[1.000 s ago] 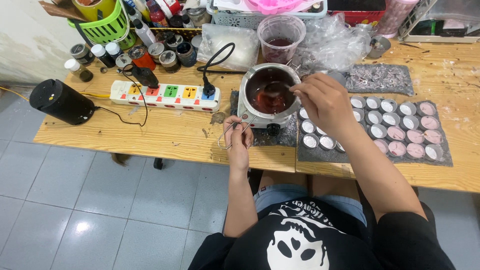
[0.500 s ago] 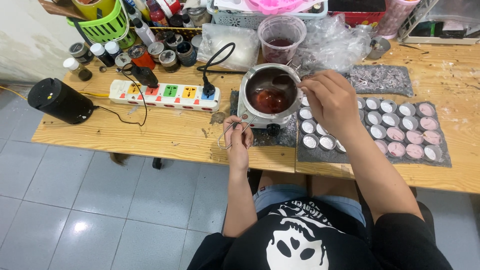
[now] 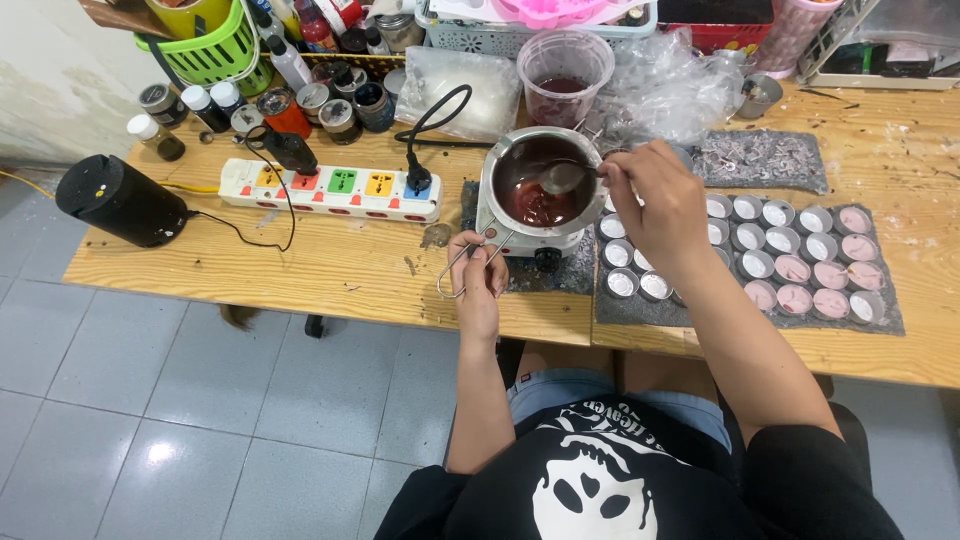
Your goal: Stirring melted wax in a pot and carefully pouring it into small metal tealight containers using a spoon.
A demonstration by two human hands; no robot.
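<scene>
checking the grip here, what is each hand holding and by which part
The left hand holds the metal pot by its wire handle. The right hand holds a spoon by its handle end, bowl over the dark red liquid.

Single view only, from a camera worn on the person's head. It looks steeply down and forward over the person's own torso and lap, seen at the bottom edge, onto the wooden table (image 3: pixel 330 262) running across the middle of the frame. Range is close: both arms extend from below into the centre. The far table edge and clutter lie at the top; tiled floor (image 3: pixel 150 400) fills the lower left. No second view to compare.
</scene>
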